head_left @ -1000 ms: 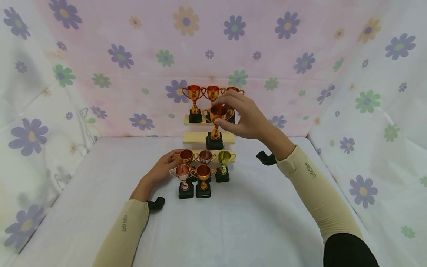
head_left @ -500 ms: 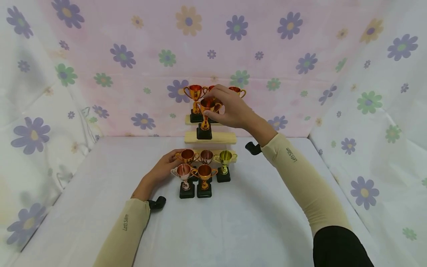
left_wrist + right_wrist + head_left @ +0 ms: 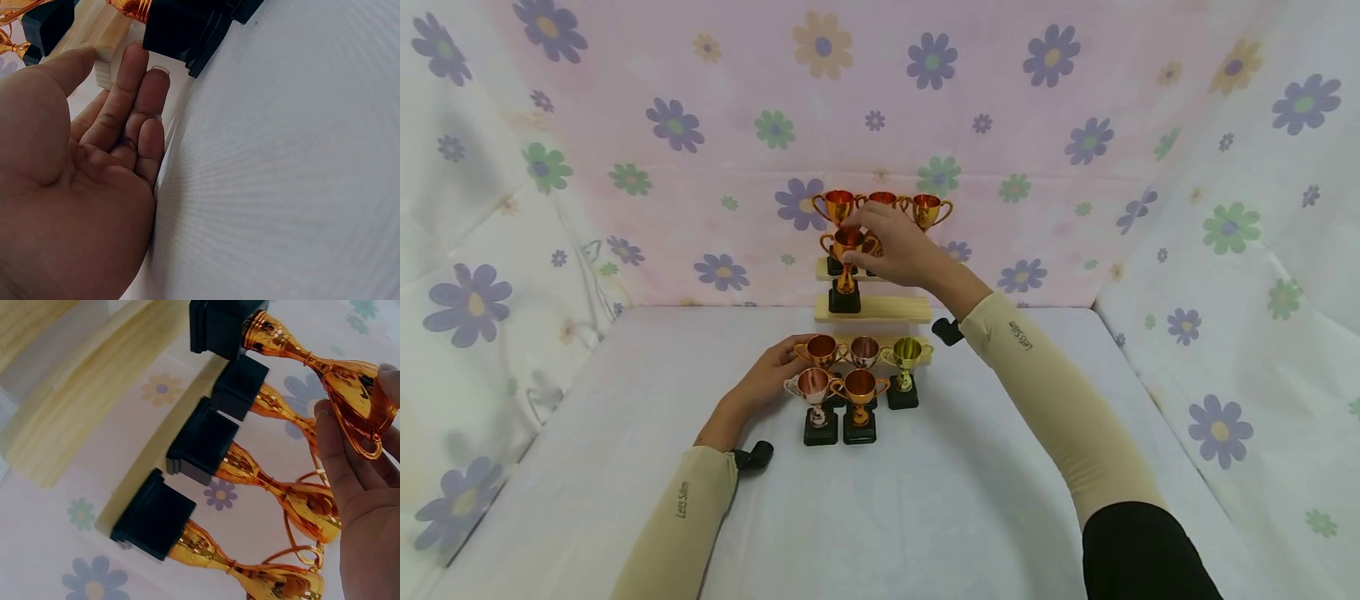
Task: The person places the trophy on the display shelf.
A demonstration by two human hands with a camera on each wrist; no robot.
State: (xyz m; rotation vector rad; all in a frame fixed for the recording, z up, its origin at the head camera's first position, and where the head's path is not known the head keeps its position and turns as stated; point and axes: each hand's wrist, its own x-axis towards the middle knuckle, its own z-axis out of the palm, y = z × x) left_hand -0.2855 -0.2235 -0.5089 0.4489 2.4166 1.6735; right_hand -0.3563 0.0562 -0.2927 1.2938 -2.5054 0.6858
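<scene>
My right hand (image 3: pixel 901 248) pinches a small orange-gold trophy cup (image 3: pixel 350 384) by its bowl. The trophy is upright, its black base (image 3: pixel 845 297) over the left end of the middle wooden step (image 3: pixel 895 309). Whether base and step touch, I cannot tell. Low on the left, my left hand (image 3: pixel 766 379) rests on its edge on the table, beside the lowest wooden step (image 3: pixel 917 350). Its thumb touches the wood in the left wrist view, and its fingers (image 3: pixel 128 87) reach out fairly straight near a black trophy base (image 3: pixel 178 28).
Three orange-gold trophies stand along the top step, including a right one (image 3: pixel 927 210). Ahead of the lowest step stand several more: a rose one (image 3: pixel 813 385), an orange one (image 3: pixel 860 386) and a yellow-gold one (image 3: pixel 906 354) among them. A flowered cloth (image 3: pixel 722 208) hangs behind.
The right hand has carried its trophy leftward, from the right of the middle step to its left end, rising a little on the way. The left hand has stayed put.
</scene>
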